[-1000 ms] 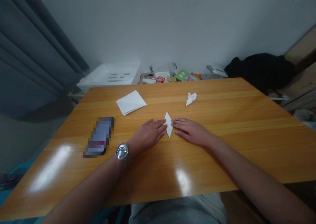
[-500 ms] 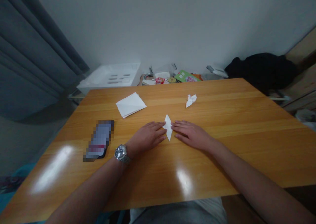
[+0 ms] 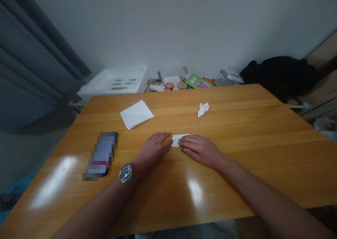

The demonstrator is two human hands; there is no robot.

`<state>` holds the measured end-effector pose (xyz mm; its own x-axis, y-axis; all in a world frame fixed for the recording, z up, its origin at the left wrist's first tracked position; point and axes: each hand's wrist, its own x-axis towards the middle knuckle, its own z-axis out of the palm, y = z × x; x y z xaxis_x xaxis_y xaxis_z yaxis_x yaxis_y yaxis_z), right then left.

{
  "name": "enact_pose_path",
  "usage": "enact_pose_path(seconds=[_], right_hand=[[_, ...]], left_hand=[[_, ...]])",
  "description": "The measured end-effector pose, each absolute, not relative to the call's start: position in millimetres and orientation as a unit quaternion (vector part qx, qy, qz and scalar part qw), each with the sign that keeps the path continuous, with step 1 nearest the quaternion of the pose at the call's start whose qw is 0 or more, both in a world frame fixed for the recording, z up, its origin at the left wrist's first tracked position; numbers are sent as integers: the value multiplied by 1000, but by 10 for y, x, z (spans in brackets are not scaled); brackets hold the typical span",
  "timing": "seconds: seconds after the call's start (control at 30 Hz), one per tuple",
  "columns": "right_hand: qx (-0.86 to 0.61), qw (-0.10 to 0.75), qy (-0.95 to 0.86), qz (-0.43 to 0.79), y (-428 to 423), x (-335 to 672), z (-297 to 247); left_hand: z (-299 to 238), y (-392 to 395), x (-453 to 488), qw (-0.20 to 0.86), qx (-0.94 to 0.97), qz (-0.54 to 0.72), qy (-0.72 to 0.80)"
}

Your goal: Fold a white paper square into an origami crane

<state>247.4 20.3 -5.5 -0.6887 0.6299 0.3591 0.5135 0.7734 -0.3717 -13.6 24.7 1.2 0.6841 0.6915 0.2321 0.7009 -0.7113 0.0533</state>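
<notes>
A small piece of folded white paper (image 3: 176,139) lies flat on the wooden table (image 3: 252,133) between my hands. It now has a roughly four-sided outline, wider than deep. My right hand (image 3: 202,149) rests its outstretched fingers on the paper and hides its right part. At the left edge of the paper are the fingertips of my left hand (image 3: 155,148), stretched out and close to or touching it. A silver watch (image 3: 126,173) is on my left wrist. Farther back on the right stands a folded white paper crane (image 3: 203,110).
A stack of white paper sheets (image 3: 137,114) is at the back left, with a phone (image 3: 101,156), its screen blurred out, nearer me. Beyond the far edge are a white foam box (image 3: 116,79), a green booklet (image 3: 198,81) and a black cloth (image 3: 279,75).
The folded paper was an upright diamond with pointed ends. Now it is lower and wider, and my right fingers lie over it. The view has shifted slightly.
</notes>
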Motion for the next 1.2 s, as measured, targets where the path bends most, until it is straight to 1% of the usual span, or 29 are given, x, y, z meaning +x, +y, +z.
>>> enact_pose_path(seconds=[0.07,0.17,0.33,0.47,0.63,0.7,0.97,1.2], right_hand=[[-328,241,-907,107,232,2452,-95],[-328,220,-915,87,263,2421,-159],[-336,209,-916,72,271,2388,-173],[-353,210,-909,68,252,2374,-142],[-381,192,-902,65,210,2382,-148],[-381,183,-904,64,204,2391,-152],[-371,170,-910,69,249,2388,-96],[-354,162,-919,58,358,2376,-43]], left_hand=[[-10,259,-152,24,-916,-127,-379],[-25,268,-146,25,-915,-134,-380],[65,212,-55,21,-913,-101,-395],[173,114,20,15,-891,-82,-446],[225,54,61,-19,-879,-65,-472],[238,41,79,-31,-873,-57,-483],[230,3,87,-16,-871,-54,-489],[228,33,-22,-60,-868,-64,-489]])
